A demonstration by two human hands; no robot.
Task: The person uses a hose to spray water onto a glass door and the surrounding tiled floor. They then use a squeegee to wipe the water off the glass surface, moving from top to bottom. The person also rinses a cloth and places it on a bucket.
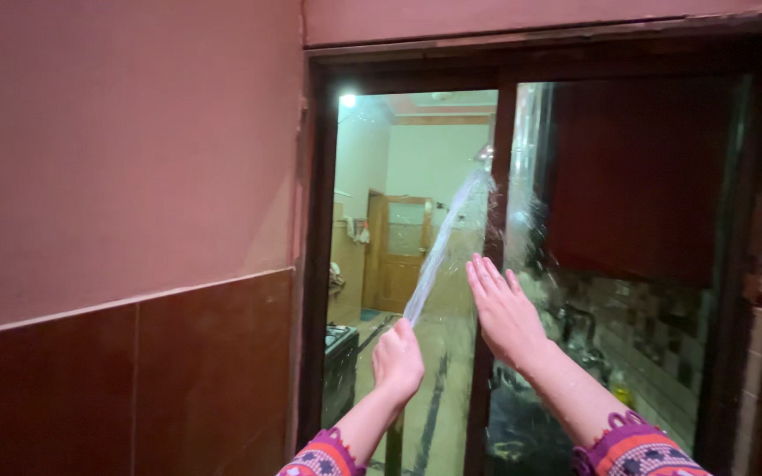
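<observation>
Window point(637, 176) fills 12–3 o'clock, dark frame point(497, 132) down its middle. Water jet point(438, 256) runs from 6 up to 12, hitting the glass near the top of the frame. Left hand point(397, 360): grip closed on the jet's source; hose or nozzle, can't tell. Right hand point(506, 313): open, flat against the wet glass at 1 o'clock.

Risks: splashback soaks the sleeves point(637, 445); wet palm slides; hard push could stress the pane.

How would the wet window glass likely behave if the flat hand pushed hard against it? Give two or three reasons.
The window glass is probably slippery: a stream of water hits it and splashes. It looks stiff, held in a dark frame, yet may break under force. The right hand lies flat, so it might slide.
</observation>
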